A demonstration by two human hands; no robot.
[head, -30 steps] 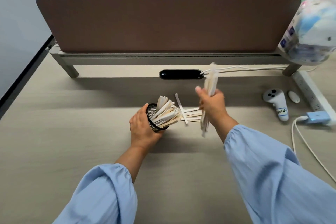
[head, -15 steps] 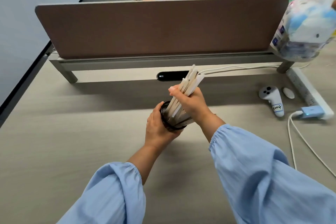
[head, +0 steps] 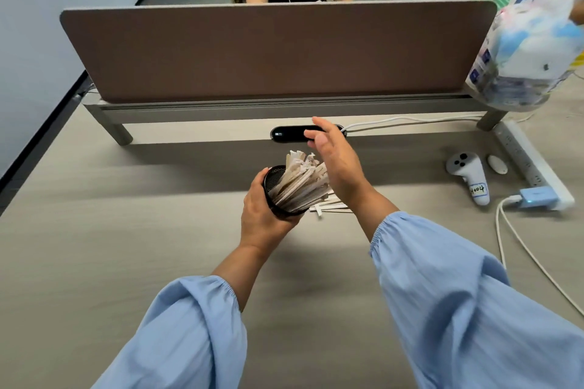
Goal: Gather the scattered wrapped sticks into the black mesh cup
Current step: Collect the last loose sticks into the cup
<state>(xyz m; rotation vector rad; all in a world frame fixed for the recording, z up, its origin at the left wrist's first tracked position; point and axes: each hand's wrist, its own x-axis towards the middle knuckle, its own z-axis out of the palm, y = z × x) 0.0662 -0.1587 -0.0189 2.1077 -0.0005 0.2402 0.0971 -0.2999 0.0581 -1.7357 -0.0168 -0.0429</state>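
Left hand [head: 264,215] has its grip clenched round the black mesh cup [head: 278,196], tilted rightward, mid-bench [head: 126,246]. The paper-wrapped pale sticks [head: 300,180] fan out of its mouth. Right hand [head: 335,161] hovers just right of them, grip released, holding nothing. A few loose sticks [head: 331,207] lie on the bench just right of the cup. Judgement: light, stiff, slick wrappers; pinch mid-length as a bundle, since the tilted cup may spill.

Even, bright overhead light leaves soft shadows on the desk [head: 94,230] below the brown divider panel [head: 268,50] and under the forearms, the wide lens bends the panel's top edge and side walls, and the plastic bag [head: 531,50] at right looks washed-out and slightly blurred.
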